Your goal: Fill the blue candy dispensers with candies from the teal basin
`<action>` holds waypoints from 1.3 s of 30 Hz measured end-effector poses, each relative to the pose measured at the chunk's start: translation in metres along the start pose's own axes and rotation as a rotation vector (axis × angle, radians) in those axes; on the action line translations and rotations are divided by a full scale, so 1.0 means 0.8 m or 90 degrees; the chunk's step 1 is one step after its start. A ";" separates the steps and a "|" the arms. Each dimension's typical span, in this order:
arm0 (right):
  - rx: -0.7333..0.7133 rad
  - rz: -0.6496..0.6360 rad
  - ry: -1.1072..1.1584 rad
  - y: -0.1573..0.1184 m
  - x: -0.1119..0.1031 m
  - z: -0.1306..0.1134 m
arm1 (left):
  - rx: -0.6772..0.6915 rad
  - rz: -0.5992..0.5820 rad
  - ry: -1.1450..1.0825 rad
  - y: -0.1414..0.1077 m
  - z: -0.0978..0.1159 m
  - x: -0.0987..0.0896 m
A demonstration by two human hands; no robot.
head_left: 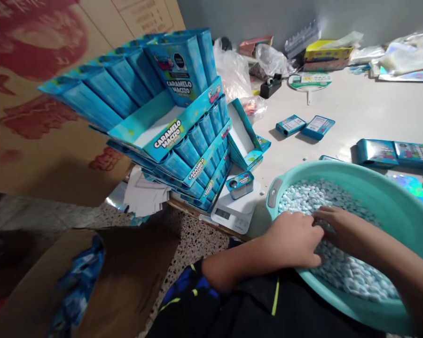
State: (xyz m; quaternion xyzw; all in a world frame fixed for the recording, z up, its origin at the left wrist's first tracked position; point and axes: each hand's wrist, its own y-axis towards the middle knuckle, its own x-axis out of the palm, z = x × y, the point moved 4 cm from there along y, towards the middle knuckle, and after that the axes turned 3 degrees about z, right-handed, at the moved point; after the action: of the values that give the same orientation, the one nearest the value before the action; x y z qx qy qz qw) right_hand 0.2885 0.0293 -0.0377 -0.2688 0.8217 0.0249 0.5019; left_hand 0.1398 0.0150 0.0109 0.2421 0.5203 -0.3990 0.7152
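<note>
A turquoise plastic tub (377, 180) full of small pale blue and white candies (356, 272) rests against my lap. My left hand (298, 237) is over the near left part of the tub, its fingers curled down and their tips hidden. My right hand (338, 227) reaches in from the right, fingers bent down among the candies beside the left hand. What either hand holds cannot be made out. Left of the tub, a small blue tin (240, 184) stands on a white digital scale (234, 213).
Stacked display trays (169, 134) hold many blue packs at the left, beside an empty display tray (245, 134). Loose blue tins (317, 126) lie behind the tub. Further back are a fan-shaped paddle (309, 80), a tape dispenser (270, 86) and plastic bags. An open carton (127, 281) stands below.
</note>
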 end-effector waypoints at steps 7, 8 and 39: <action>0.025 0.013 0.003 -0.002 -0.009 0.006 | 0.008 -0.089 -0.030 0.005 0.001 -0.005; 0.026 0.012 0.000 -0.002 -0.012 0.007 | 0.009 -0.095 -0.037 0.005 0.001 -0.006; 0.098 0.045 -0.031 -0.014 -0.037 0.000 | -0.365 0.855 -0.066 -0.113 -0.159 -0.040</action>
State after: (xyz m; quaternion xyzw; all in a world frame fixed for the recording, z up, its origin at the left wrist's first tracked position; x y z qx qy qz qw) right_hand 0.3038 0.0321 -0.0103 -0.1999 0.8175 -0.0140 0.5399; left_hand -0.0089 0.0713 0.0036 0.2932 0.3095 0.2662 0.8645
